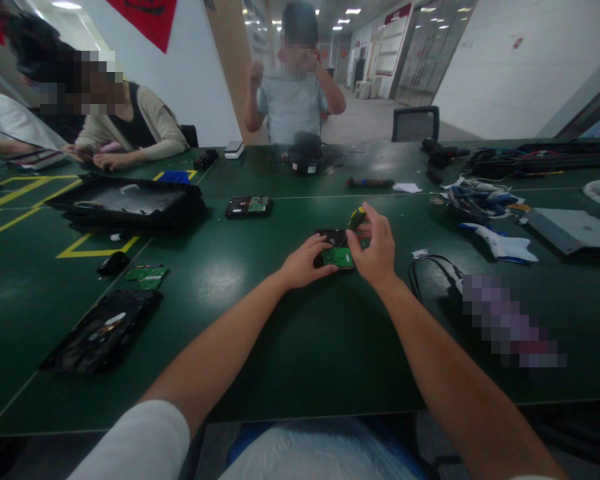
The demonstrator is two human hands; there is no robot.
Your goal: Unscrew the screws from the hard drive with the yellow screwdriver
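A hard drive (339,258) lies on the green table in front of me, its green circuit board facing up. My left hand (305,262) grips it from the left, fingers over the far part and thumb along the near edge. In my right hand (379,248) is a screwdriver (357,217) with a yellow and dark green handle, held between thumb and fingers above the drive's right side. The fingers hide the screwdriver's tip, so I cannot tell whether it touches a screw.
Another hard drive (249,206) lies further back. To the left are a black tray-like casing (130,200), a loose circuit board (147,275) and a black cover (105,330). Cables (480,198) and a grey metal box (575,230) are at right. Co-workers sit across the table.
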